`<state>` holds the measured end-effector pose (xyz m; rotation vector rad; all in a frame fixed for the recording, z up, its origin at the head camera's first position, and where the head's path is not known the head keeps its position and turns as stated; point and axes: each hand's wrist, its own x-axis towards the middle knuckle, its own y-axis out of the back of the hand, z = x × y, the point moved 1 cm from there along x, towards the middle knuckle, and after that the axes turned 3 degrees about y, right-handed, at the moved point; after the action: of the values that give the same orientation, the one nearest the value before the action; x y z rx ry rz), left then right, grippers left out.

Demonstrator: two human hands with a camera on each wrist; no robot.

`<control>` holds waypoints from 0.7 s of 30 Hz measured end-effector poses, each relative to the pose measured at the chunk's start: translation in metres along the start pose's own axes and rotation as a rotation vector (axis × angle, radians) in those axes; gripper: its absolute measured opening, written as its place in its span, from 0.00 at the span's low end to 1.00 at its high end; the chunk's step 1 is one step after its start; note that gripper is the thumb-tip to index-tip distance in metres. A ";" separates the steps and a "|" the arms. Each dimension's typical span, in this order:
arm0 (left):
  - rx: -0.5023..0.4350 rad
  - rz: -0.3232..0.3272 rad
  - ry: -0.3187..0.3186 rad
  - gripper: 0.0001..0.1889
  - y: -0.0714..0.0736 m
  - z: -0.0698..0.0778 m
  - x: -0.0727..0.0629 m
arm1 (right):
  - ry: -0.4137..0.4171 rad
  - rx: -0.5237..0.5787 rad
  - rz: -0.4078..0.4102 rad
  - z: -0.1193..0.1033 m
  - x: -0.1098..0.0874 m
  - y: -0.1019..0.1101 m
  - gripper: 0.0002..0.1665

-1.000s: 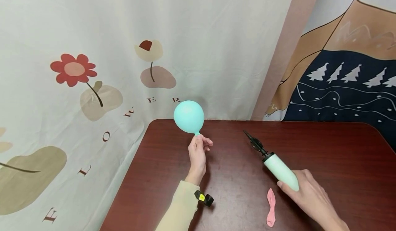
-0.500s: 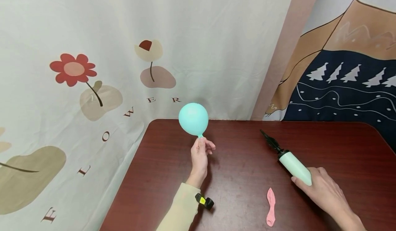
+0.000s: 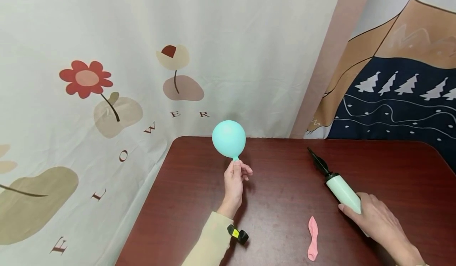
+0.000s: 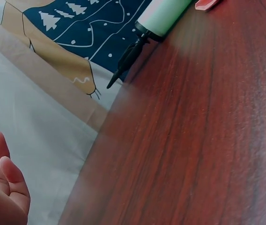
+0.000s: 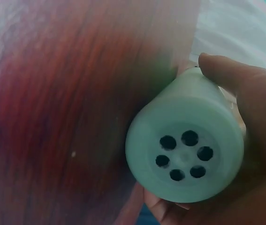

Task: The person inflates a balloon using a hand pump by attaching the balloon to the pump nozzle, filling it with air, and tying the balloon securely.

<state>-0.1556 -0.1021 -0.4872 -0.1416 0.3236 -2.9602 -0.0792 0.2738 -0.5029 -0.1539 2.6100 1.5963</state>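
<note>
A round light-blue inflated balloon stands upright above my left hand, whose thumb and forefinger pinch its neck. The other fingers of that hand are loosely bent. My right hand grips a pale green balloon pump with a black nozzle aimed toward the table's back. The right wrist view looks straight at the pump's round end with its several holes, the fingers wrapped around the barrel. An uninflated pink balloon lies flat on the table between my hands.
The dark red wooden table meets a pale printed curtain along its back edge. To the right, the curtain has a navy panel with white trees. A black strap device sits on my left wrist.
The pump has shifted to the right in my right hand, away from the blue balloon. My left hand has drifted slightly right and nearer with the blue balloon. The pink balloon stays put.
</note>
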 end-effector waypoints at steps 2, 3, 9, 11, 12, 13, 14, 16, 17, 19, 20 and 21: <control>0.005 -0.003 0.003 0.20 -0.001 -0.001 -0.001 | -0.002 -0.006 -0.001 0.000 0.000 0.000 0.56; 0.007 -0.005 0.005 0.20 -0.001 -0.001 -0.002 | -0.004 -0.007 -0.003 0.000 0.000 0.001 0.57; 0.011 -0.014 0.023 0.21 -0.004 -0.005 -0.005 | -0.037 -0.039 -0.027 -0.001 -0.001 0.003 0.65; 0.006 -0.021 0.024 0.21 -0.005 -0.006 -0.006 | -0.039 -0.056 -0.004 -0.004 -0.004 0.005 0.66; 0.006 -0.025 0.024 0.21 -0.006 -0.006 -0.006 | -0.031 -0.063 0.019 -0.007 -0.005 0.006 0.64; 0.003 -0.029 0.026 0.21 -0.007 -0.007 -0.006 | -0.015 -0.065 0.050 -0.011 -0.007 0.008 0.62; 0.003 -0.035 0.026 0.21 -0.008 -0.008 -0.007 | 0.011 -0.055 0.102 -0.016 -0.009 0.008 0.57; 0.007 -0.046 0.030 0.20 -0.009 -0.008 -0.008 | 0.071 -0.017 0.211 -0.031 -0.014 0.009 0.47; 0.012 -0.052 0.032 0.20 -0.010 -0.009 -0.008 | 0.103 0.003 0.259 -0.040 -0.016 0.009 0.42; 0.018 -0.066 0.036 0.20 -0.012 -0.010 -0.009 | 0.176 0.065 0.338 -0.060 -0.020 0.008 0.32; 0.023 -0.073 0.035 0.20 -0.014 -0.010 -0.010 | 0.214 0.094 0.371 -0.070 -0.021 0.006 0.28; 0.025 -0.079 0.036 0.20 -0.015 -0.011 -0.010 | 0.243 0.118 0.382 -0.080 -0.021 0.003 0.25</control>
<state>-0.1489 -0.0834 -0.4954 -0.1004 0.2922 -3.0465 -0.0600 0.2048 -0.4608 0.1816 3.0620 1.6072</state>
